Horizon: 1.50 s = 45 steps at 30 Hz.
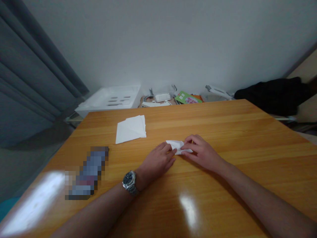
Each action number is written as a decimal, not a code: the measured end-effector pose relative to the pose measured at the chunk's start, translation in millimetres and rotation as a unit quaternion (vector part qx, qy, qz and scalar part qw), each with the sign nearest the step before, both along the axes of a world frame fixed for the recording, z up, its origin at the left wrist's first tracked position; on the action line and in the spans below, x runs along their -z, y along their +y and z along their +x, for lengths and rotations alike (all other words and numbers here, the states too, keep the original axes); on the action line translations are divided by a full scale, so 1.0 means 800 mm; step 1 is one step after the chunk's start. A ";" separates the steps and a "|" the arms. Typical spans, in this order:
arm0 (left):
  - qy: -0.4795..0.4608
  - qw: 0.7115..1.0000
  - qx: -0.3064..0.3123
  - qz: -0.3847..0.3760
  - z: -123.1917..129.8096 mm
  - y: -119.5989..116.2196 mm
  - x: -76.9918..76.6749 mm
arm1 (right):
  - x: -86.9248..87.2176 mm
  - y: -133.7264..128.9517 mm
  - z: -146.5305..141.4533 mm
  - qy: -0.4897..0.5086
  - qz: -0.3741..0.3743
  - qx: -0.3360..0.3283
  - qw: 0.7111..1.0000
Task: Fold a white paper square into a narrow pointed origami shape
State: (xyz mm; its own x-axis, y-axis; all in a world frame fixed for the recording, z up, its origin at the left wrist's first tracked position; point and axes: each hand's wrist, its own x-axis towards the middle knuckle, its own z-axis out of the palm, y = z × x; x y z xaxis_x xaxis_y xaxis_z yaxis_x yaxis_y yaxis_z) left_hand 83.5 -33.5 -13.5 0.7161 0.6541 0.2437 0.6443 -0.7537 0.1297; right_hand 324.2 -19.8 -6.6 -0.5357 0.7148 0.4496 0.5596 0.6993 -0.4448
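A small piece of folded white paper [177,145] lies on the wooden table, between my two hands. My left hand [160,159], with a metal watch [129,179] on its wrist, has its fingers closed on the paper's left side. From the other side, my right hand [199,150] grips the right end of the paper between thumb and fingers. Parts of the paper are hidden under the fingertips. Farther back and to the left rests a stack of white paper sheets [131,129].
A pixelated, phone-like object [90,172] lies on the left of the wooden table [223,125]. Beyond the far edge are a white foam tray [111,96], a green booklet [187,98] and clutter. Black cloth [272,94] is at right, a grey curtain [29,66] at left.
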 end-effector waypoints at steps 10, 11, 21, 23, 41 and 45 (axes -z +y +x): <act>0.001 1.000 -0.022 -0.009 0.000 0.001 -0.007 | 0.007 0.003 0.002 -0.066 0.025 -0.004 0.998; -0.001 1.000 -0.025 -0.014 0.000 0.001 -0.007 | 0.007 0.003 0.002 -0.066 0.027 -0.003 0.997; -0.067 0.995 -0.057 -0.051 -0.005 0.005 -0.002 | 0.018 0.007 -0.002 -0.005 -0.032 -0.038 0.999; -0.084 0.992 -0.068 -0.062 -0.006 0.005 -0.002 | 0.019 0.007 -0.003 0.000 -0.042 -0.048 0.998; -0.111 0.985 -0.102 -0.083 -0.005 0.015 0.008 | 0.019 0.001 -0.015 0.036 -0.134 -0.020 0.990; -0.107 0.985 -0.096 -0.092 -0.003 0.014 0.006 | 0.018 -0.003 -0.026 0.064 -0.157 0.033 0.985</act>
State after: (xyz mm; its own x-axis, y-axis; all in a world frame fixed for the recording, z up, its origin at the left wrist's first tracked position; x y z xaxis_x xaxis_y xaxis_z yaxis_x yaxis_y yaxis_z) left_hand 81.2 -22.5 -18.6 0.5198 0.8195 0.2412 0.7155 -0.5719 0.4013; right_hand 303.4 -22.1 -20.8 -0.4369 0.8606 0.2618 0.5251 0.4803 -0.7025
